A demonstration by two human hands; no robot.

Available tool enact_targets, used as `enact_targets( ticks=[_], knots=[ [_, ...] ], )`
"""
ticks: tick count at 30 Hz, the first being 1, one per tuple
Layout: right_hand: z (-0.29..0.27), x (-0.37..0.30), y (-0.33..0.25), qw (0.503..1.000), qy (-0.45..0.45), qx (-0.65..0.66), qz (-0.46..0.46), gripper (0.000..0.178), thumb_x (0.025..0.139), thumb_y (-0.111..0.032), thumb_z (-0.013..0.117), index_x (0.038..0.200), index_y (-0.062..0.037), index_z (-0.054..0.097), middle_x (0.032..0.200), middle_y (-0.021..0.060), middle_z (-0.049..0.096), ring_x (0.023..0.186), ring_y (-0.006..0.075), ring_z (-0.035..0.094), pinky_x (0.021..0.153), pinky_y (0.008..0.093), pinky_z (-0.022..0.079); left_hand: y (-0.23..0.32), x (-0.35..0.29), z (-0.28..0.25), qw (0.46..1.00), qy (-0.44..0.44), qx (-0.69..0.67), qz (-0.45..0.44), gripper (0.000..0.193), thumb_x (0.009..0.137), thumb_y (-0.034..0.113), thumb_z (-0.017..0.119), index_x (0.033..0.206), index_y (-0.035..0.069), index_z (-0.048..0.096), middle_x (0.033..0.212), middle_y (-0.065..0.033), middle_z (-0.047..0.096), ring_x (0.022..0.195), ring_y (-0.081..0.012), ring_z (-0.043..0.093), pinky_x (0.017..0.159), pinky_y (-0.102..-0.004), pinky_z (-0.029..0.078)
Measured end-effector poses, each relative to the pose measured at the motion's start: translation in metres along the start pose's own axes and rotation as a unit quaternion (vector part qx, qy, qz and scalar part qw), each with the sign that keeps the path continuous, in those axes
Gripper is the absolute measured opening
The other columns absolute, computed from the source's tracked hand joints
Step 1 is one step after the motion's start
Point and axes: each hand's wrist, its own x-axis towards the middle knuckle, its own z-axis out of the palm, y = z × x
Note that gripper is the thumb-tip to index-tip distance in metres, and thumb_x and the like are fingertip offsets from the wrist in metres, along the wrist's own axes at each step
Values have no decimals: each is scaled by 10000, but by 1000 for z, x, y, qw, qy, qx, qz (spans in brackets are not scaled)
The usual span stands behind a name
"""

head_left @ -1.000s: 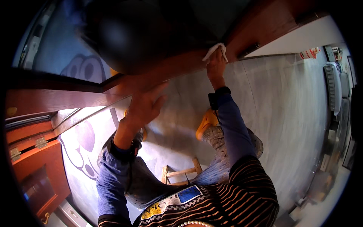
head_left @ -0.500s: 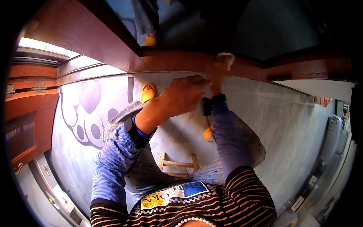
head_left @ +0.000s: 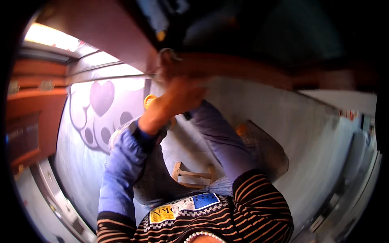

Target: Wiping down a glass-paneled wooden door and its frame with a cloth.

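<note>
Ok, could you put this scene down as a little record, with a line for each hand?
Right grip: blurred, holding a pale cloth at a corner of the reddish wood frame
Left grip: blurred, overlapping the right wrist in view; touch unclear
Above frame: dark, glossy panel
Between legs: wooden stool, partly showing
Floor: grey, with a purple heart design
Far left: reddish door

A wooden stool stands on the grey floor. To its left, a lilac heart marks the floor's brighter part; beyond, a reddish wooden door has a dark pane below metal hinges.
</note>
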Motion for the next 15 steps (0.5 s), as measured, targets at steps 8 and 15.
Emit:
enact_targets(
  ticks=[8,15],
  knots=[
    [120,-28,-6,717,416,-549,-102,324,934,-184,527,1229,-54,505,1136,65,566,975,144,563,870,280,451,24,-6,-5,975,193,-91,55,383,809,92,607,1183,19,568,1111,-186,601,985,-342,600,803,-432,490],
    [261,201,119,288,161,-894,-302,270,887,-61,589,1149,1,578,1108,124,615,1004,205,595,840,321,497,-38,-49,-72,771,621,-133,42,466,798,-37,582,1250,31,497,1332,-179,432,1069,-274,569,742,-283,511]
  ],
)
